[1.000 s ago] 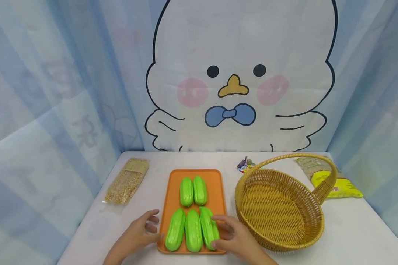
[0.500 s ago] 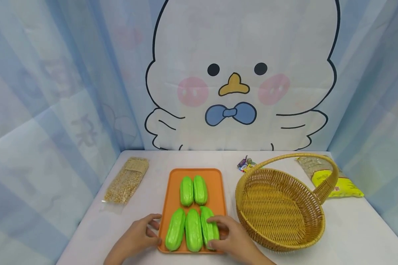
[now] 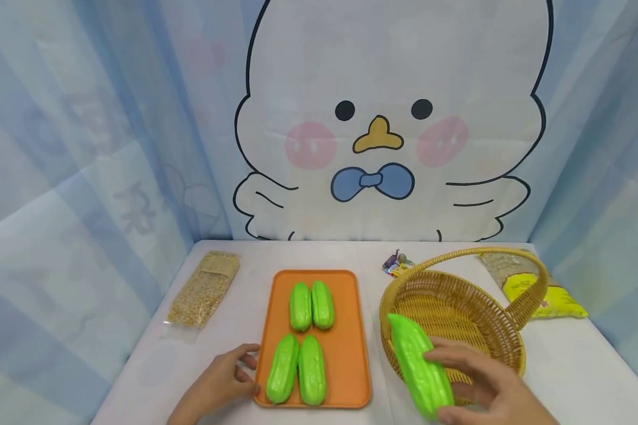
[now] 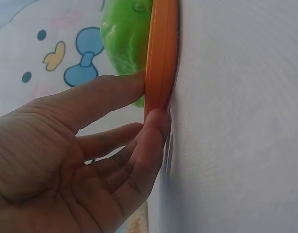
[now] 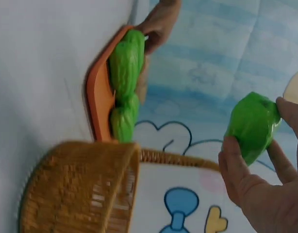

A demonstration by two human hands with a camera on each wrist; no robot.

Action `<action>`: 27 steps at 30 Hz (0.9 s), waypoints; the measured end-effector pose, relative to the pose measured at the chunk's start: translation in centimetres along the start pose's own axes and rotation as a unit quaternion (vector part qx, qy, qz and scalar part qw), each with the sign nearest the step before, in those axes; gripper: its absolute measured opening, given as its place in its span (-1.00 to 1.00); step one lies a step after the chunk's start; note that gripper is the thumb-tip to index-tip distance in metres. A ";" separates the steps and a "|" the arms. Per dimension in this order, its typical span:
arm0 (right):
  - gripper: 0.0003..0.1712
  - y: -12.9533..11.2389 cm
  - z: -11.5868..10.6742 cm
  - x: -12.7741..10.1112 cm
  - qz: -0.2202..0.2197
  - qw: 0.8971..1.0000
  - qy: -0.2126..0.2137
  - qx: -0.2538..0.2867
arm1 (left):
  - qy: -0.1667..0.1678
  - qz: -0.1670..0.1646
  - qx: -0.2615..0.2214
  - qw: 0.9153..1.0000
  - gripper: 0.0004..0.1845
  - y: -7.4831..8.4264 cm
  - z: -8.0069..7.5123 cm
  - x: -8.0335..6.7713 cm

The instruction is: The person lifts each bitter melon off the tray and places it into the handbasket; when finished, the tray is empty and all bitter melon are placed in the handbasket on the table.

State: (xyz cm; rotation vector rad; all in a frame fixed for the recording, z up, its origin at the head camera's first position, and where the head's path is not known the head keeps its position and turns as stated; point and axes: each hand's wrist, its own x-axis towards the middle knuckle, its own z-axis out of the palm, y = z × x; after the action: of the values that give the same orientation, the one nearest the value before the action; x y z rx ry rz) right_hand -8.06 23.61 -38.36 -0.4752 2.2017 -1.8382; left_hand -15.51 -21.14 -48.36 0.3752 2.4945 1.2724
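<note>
My right hand holds a glossy bright green toy cucumber between thumb and fingers, raised over the near left rim of the wicker basket. In the right wrist view, the toy cucumber is seen nearly end-on, its ridged skin between the fingertips. My left hand is at the left edge of the orange tray. In the left wrist view, its thumb and fingers pinch the tray's rim. Two toy cucumbers lie at the tray's front, and two smaller-looking ones at its back.
The basket's tall arched handle rises over it. Behind it are a yellow-labelled bag and some small wrapped items. A clear packet of grains lies at the left. A printed curtain backs the white table.
My right hand has taken the right-hand front toy cucumber off the tray and carried it right to the basket. My left hand has stayed at the tray's edge; the tray's front right corner has shifted slightly.
</note>
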 end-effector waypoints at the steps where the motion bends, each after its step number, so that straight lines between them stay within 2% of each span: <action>1: -0.37 0.1 -1.1 -0.5 -0.014 1.000 0.004 -0.007 | -0.003 -0.002 -0.002 1.000 -0.24 0.0 0.1 0.0; 5: -0.32 0.7 -4.5 -0.8 -0.081 0.996 0.016 -0.030 | -0.008 -0.012 -0.007 1.000 -0.23 0.2 0.1 0.1; 7: -0.33 1.1 -5.5 0.0 -0.091 0.995 0.018 -0.032 | -0.008 -0.014 -0.004 1.000 -0.23 0.3 0.1 0.1; 11: -0.38 2.1 -6.2 2.7 -0.043 0.996 0.043 -0.066 | -0.004 -0.008 0.005 1.000 -0.23 0.3 0.2 0.1; 16: -0.35 4.3 -6.3 5.8 0.019 0.991 0.055 -0.123 | -0.008 -0.011 0.003 1.000 -0.22 0.1 0.1 0.1; 19: -0.31 5.7 -6.3 7.0 0.051 0.991 0.039 -0.116 | -0.010 -0.021 -0.005 1.000 -0.22 0.1 0.1 0.1; 23: -0.28 7.6 -6.2 7.9 0.064 0.993 0.004 -0.100 | -0.011 -0.038 -0.013 0.999 -0.21 0.1 0.2 0.2; 27: -0.27 8.8 -6.1 8.5 0.058 0.989 -0.015 -0.137 | -0.012 -0.051 -0.013 0.999 -0.21 0.2 0.2 0.3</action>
State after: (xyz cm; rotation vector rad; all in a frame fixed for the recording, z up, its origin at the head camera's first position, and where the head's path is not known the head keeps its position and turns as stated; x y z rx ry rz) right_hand -19.08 27.22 -45.61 -0.4103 2.4187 -1.4674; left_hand -15.65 -20.75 -48.36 0.2524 2.4400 1.2523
